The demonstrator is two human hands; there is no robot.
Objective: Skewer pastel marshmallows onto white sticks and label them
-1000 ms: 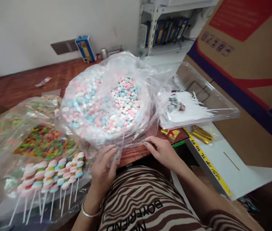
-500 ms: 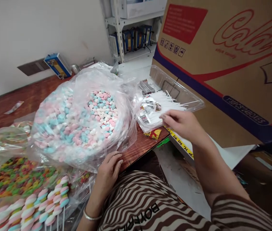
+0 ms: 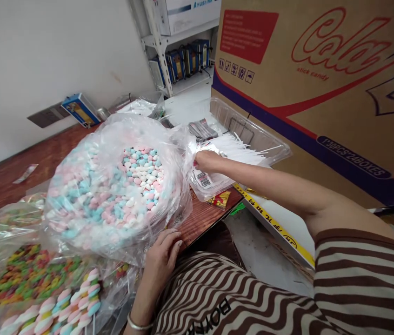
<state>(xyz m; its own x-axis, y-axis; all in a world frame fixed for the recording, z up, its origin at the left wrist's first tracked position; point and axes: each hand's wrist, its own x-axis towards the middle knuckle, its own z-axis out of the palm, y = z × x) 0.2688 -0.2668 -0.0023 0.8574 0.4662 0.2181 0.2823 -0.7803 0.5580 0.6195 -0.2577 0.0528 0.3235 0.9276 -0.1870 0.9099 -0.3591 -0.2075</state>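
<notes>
In the middle of the frame, the right hand point(image 3: 208, 161) reaches into a clear tray point(image 3: 205, 191), over printed packets point(image 3: 203, 180); its fingers are bent and partly hidden, so whether they pinch anything cannot be told. White sticks point(image 3: 242, 148) lie in the tray, just right of that hand, and grey packets point(image 3: 202, 129) lie above it. The left hand point(image 3: 163, 251), at lower centre, rests palm down on the edge of the table point(image 3: 205, 221), fingers loosely extended and thumb slightly apart, near the bag point(image 3: 127, 128) of pastel candies point(image 3: 144, 172) at centre left. Marshmallow skewers point(image 3: 73, 307) and ring-shaped gummies point(image 3: 32, 274) fill the lower left; a carton point(image 3: 294, 93) stands at upper right.
</notes>
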